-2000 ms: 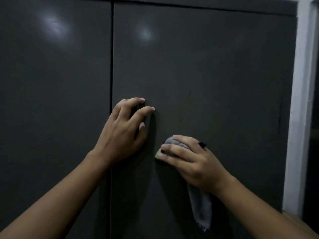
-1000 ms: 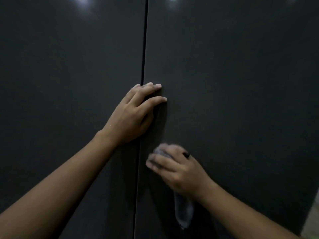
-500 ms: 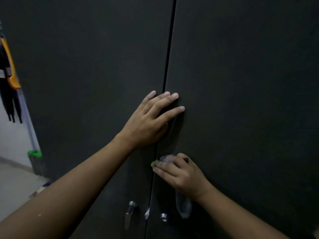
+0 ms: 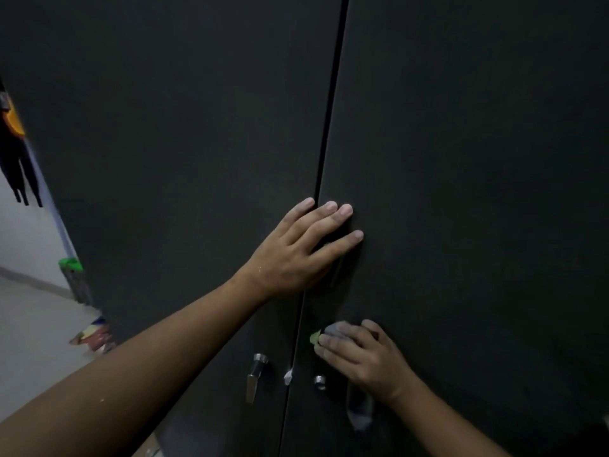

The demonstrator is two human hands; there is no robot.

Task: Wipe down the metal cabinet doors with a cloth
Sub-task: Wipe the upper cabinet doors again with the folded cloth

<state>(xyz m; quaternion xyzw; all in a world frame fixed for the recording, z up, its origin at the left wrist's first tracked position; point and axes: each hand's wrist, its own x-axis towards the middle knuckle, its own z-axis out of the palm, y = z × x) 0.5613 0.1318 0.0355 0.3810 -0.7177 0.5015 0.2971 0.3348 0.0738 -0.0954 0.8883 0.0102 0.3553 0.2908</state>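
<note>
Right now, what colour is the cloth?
The cloth is grey with a green edge; head view.

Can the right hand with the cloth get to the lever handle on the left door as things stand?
Probably yes. The handle sits just left of the right hand and its cloth, with only the door gap and a small knob between; the left hand rests higher up.

Left grip (image 4: 296, 255) flat; right grip (image 4: 365, 361) holds cloth (image 4: 332, 330).

Dark cabinet doors (image 4: 461, 159) closed, grey cloth (image 4: 332, 334) bunched against them
</note>
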